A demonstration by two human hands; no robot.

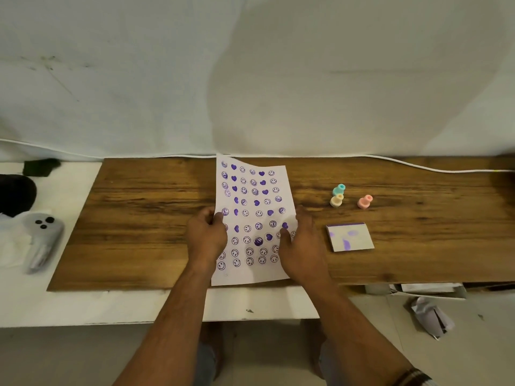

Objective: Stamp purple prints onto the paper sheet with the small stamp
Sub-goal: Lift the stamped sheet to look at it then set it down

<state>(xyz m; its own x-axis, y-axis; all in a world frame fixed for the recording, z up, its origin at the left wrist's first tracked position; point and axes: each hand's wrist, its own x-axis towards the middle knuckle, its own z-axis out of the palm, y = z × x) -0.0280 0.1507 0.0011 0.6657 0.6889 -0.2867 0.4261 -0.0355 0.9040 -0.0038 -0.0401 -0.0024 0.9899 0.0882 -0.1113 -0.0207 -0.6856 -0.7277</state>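
A white paper sheet [252,218] covered with several purple smiley and heart prints lies on the wooden board [139,218]; its far end curls up. My left hand [206,236] pinches the sheet's left edge. My right hand [299,246] rests on the sheet's right edge, thumb on the paper. Three small stamps stand to the right, untouched: a teal stamp [339,189], a cream stamp [336,201] and a pink stamp [365,201]. A closed ink pad [349,237] with purple smudges on its white lid lies nearer, right of my right hand.
A white cable [418,166] runs along the board's far edge against a white cloth backdrop. Left of the board, on the white table [83,307], lie a grey device [44,235] and a dark object [15,193]. Crumpled paper [430,316] lies on the floor at right.
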